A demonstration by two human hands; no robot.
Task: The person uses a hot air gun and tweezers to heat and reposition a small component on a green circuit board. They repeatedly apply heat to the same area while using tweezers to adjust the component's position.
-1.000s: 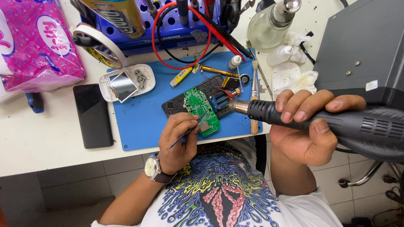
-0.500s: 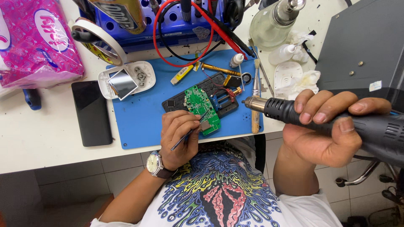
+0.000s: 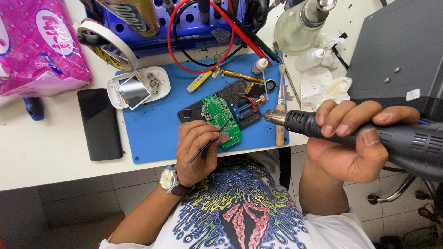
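Your only view comes from the camera on your head, looking steeply down and close over the counter (image 3: 55,157) edge; your own chest fills the bottom, the blue mat (image 3: 152,129) sits mid-frame.

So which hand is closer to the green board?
Left. The left hand holds tweezers right at the green board; the right hand holds the heat gun off to its side.
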